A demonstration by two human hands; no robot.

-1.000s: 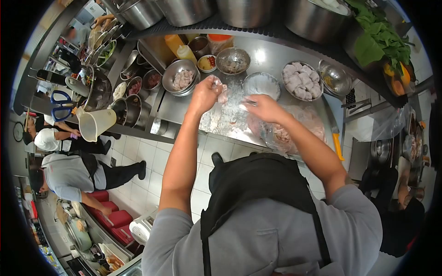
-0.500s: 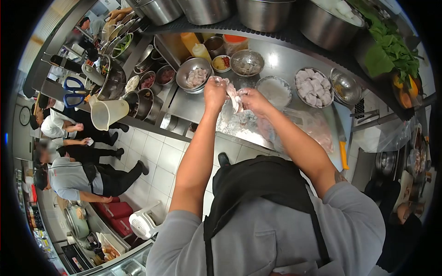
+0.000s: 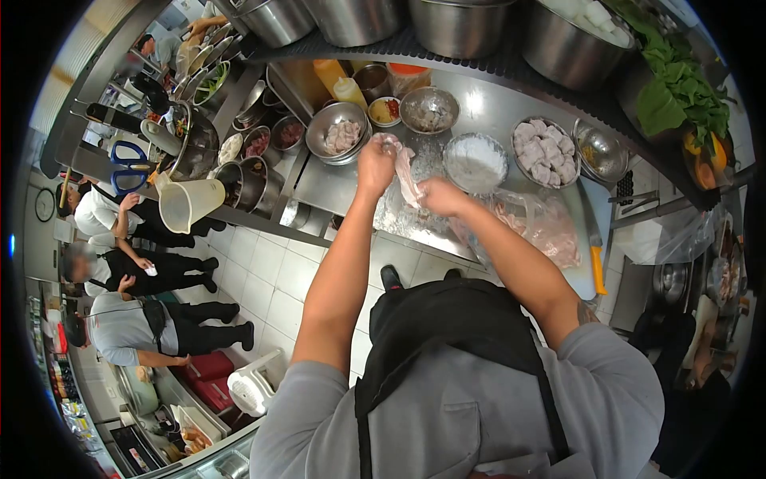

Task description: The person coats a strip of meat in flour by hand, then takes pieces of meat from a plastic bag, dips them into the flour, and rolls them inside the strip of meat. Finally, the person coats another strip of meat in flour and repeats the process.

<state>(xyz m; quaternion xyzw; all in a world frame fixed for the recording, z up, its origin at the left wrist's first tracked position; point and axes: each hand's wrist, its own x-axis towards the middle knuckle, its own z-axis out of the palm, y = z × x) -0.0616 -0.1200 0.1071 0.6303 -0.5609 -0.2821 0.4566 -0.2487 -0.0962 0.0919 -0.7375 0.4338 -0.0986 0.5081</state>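
A long pale strip of raw meat [image 3: 406,176] is stretched between my two hands above the flour-dusted steel counter [image 3: 423,227]. My left hand [image 3: 375,169] grips its upper end, close to a steel bowl [image 3: 317,126] with pieces of raw meat in it. Closed on the lower end is my right hand [image 3: 439,196], just below a bowl of white powder [image 3: 476,162]. A clear plastic bag of raw meat [image 3: 550,239] lies to the right, partly behind my right forearm. Farther right, white-coated pieces [image 3: 546,150] fill a round metal dish.
A knife with a yellow handle [image 3: 598,270] lies on a white cutting board [image 3: 584,281]. An overhead shelf [image 3: 471,65] bears large steel pots. A plastic jug [image 3: 191,204] and blue-handled scissors [image 3: 129,166] are at the left. Several people [image 3: 132,327] stand at the left.
My right hand has moved down and slightly left, drawing the bunched meat into a longer strip. The bowl of white powder shows more fully. People at the left have shifted.
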